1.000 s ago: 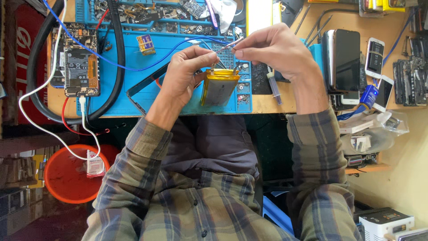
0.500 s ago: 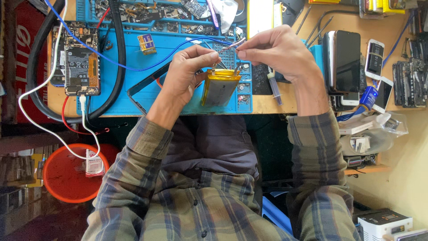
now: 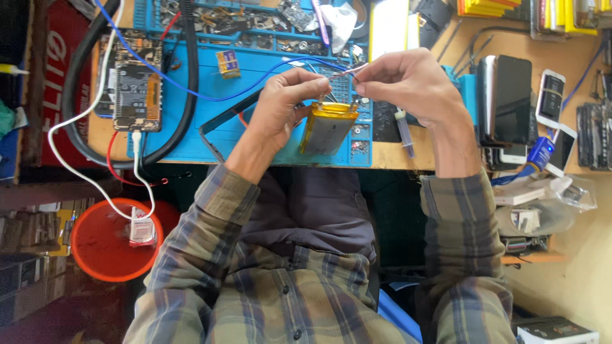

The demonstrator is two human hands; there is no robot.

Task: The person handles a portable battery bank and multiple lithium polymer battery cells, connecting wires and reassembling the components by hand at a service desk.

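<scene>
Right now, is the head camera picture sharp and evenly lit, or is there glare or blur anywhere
Head view: mostly sharp on the left hand, right hand and yellow battery pack; daylight blows out a white strip at the top edge; the floor by the red bucket is dim; edges look slightly bent.

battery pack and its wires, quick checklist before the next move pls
1. Battery pack supported: ok, it hangs by the left hand above the blue mat.
2. Wire ends held: ok, the right hand pinches the thin wires opposite the left fingertips.
3. Bare wire tips apart from each other: cannot tell, too small.
4. Blue wire free of snags: cannot tell, it trails across the mat out of the top edge.
5. Syringe out of the way: ok, it lies on the bench beside the right wrist.
6. Open phone board clear of the hands: ok, far left.
</scene>
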